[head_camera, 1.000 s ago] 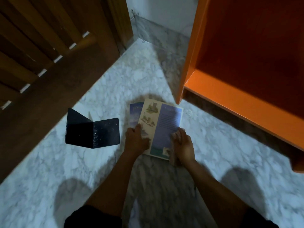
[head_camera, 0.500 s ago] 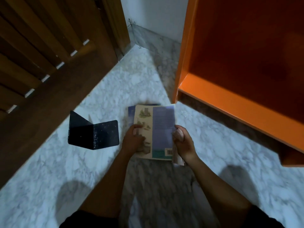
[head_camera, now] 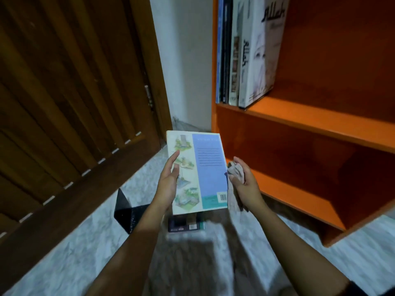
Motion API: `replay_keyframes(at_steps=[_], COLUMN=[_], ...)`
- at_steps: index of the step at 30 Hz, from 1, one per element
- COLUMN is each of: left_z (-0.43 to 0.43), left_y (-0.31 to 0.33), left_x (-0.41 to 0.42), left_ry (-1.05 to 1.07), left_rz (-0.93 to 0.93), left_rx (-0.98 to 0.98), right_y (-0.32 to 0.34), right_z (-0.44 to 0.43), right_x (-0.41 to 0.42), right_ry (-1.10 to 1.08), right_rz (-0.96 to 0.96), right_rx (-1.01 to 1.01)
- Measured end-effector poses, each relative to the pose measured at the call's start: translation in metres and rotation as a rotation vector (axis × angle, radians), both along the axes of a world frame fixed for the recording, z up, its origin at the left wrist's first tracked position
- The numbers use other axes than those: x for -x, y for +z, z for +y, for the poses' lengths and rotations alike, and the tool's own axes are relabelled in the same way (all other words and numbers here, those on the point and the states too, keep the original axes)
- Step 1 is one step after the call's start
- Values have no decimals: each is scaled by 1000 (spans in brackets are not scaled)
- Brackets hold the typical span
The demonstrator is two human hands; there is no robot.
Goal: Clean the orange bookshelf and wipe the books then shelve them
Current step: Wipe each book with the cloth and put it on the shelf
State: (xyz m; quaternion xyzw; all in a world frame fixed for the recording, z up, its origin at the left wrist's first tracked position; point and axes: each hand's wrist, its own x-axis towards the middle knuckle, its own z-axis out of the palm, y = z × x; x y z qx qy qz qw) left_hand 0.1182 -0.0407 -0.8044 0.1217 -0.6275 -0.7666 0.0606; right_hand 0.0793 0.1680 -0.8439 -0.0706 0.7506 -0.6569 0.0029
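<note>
I hold a paperback book (head_camera: pixel 209 167) with a blue back cover and small drawings up off the floor, in front of the orange bookshelf (head_camera: pixel 299 118). My left hand (head_camera: pixel 167 184) grips its left edge, thumb on the cover. My right hand (head_camera: pixel 245 182) is at the book's right edge and grips a crumpled pale cloth (head_camera: pixel 236 170), part of which hangs down behind the book. A second, dark book (head_camera: pixel 186 225) lies on the marble floor just below the raised one. Several books (head_camera: pixel 252 60) stand upright at the left end of the upper shelf.
A black metal bookend (head_camera: pixel 126 210) sits on the marble floor (head_camera: pixel 64 253) left of my left forearm. A brown slatted wooden door (head_camera: pixel 64 103) fills the left side. The two lower orange shelves (head_camera: pixel 320 199) hold nothing that I can see.
The top book has been lifted off the floor and now faces me, leaving the dark book below. My view has tilted up, bringing the shelved books into sight.
</note>
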Motion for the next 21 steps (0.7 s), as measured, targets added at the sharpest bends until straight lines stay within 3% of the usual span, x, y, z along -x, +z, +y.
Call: replay_keyframes(at_steps=[6,11,15,21], left_z=[32,67,77,74], left_y=[70,90,102,108], left_x=[-16,-31,-38,-42], left_ry=[-12,-57,-106,-82], left_rz=[131,250,290,216], left_rx=[101,107,69,-100], right_y=[75,91,95,99], right_z=[3,-19,-19,-11], right_x=[-15,-38,-55,-67], right_ry=[-134,-123,2,189], right_rz=[257,347,286,301], right_rx=[-23,-143,-23,-203])
